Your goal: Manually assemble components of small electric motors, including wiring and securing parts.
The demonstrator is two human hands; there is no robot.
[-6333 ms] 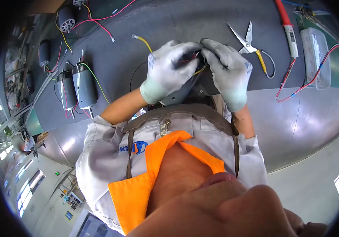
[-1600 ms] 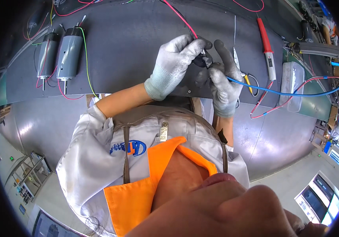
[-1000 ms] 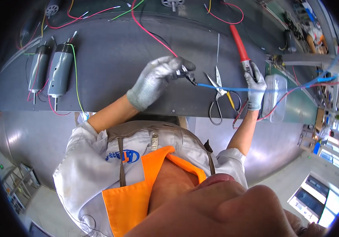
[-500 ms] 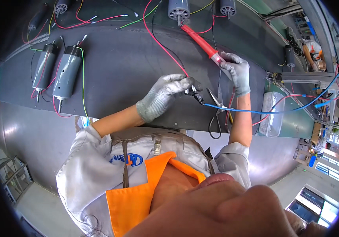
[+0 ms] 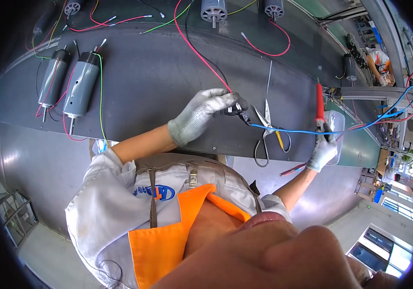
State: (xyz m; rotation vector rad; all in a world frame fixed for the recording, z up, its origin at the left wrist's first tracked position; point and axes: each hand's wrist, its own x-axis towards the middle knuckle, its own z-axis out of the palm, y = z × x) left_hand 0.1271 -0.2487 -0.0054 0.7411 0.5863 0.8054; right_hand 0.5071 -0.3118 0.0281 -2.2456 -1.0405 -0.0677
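My left hand (image 5: 206,113), in a grey-white glove, is closed around a small dark connector (image 5: 236,111) with pale metal parts. A red wire (image 5: 192,45), a black wire and a blue wire (image 5: 307,131) run from it. At the right, my gloved right hand (image 5: 323,150) grips a red pen-shaped tool (image 5: 320,102) by its lower end, tip pointing away from me. Between the hands lie scissors (image 5: 267,126), a yellow-handled piece (image 5: 279,139) and a thin metal rod (image 5: 269,77). My right fingers are partly hidden behind the tool.
Two grey motors (image 5: 82,86) with wires lie at the left; more motors (image 5: 214,12) stand along the far side. A clear plastic box (image 5: 334,120) is beside my right hand. A dark red rod (image 5: 293,169) shows at the near edge. Another person (image 5: 379,60) works at far right.
My right hand has drawn the red tool toward me and right, away from the far motor. The red motor wire its tip was touching now lies loose. My left hand has barely moved.
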